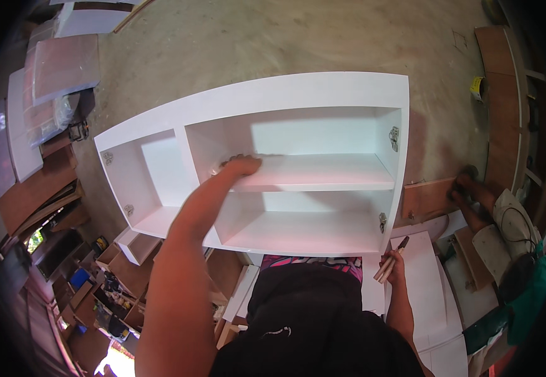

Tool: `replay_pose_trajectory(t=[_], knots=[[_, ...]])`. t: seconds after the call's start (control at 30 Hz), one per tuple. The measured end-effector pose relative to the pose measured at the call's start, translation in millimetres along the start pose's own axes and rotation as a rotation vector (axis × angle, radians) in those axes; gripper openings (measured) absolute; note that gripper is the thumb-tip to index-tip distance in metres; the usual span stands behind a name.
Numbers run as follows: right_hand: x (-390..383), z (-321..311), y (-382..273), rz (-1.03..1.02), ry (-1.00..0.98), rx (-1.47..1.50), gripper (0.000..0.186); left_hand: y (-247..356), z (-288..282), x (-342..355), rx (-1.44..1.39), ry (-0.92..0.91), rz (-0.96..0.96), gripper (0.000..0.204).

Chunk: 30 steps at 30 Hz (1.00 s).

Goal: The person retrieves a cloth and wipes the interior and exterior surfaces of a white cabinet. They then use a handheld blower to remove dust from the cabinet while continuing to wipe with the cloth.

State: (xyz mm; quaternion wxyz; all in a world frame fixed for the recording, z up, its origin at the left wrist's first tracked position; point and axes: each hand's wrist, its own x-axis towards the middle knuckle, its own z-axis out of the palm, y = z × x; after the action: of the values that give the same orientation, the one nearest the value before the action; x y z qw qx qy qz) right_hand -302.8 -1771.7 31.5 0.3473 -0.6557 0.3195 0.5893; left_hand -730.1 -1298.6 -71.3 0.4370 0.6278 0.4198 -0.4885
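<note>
A white cabinet [348, 89] with open compartments lies in front of me. My left hand [243, 165] reaches into its larger compartment, at the left end of the white shelf [323, 171]. The fingers of that hand are curled, and something pale shows beside them, too small to name. Low at the right, by the cabinet's near corner, my right hand [396, 264] grips a slim tool [386, 269] with pale, paired handles and a dark tip. Metal hinges [394, 139] sit on the cabinet's inner side walls.
Another person [474, 201] sits at the right near a brown board [427, 196]. Wrapped panels [65, 66] are stacked at the far left. Boards, boxes and loose tools [113, 295] clutter the lower left. White panels [420, 283] lie beside my right arm.
</note>
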Motion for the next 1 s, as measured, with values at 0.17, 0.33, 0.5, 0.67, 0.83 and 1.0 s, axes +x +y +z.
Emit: replay_pose_trajectory(t=[0.17, 0.33, 0.5, 0.67, 0.83, 1.0], knots=[[-14, -5, -17, -0.028, -0.018, 0.016, 0.015, 243, -37, 0, -0.136, 0.029, 0.074, 0.051], [-28, -22, -22, -0.051, 0.006, 0.008, 0.019, 295, -36, -23, -0.284, 0.01, 0.535, 0.06], [-10, -46, -17, 0.012, -0.017, -0.03, 0.017, 64, -13, -68, 0.02, 0.009, 0.635, 0.056], [2, -49, -29, -0.015, -0.054, -0.048, 0.021, -15, 8, -97, 0.145, 0.273, 0.149, 0.035], [3, -59, -54, -0.094, -0.155, -0.122, 0.025, 262, 7, -101, 0.048, 0.609, 0.234, 0.018], [-15, -74, -81, -0.191, -0.136, -0.245, 0.032, 321, 35, -115, -0.019, 1.178, 0.503, 0.019]])
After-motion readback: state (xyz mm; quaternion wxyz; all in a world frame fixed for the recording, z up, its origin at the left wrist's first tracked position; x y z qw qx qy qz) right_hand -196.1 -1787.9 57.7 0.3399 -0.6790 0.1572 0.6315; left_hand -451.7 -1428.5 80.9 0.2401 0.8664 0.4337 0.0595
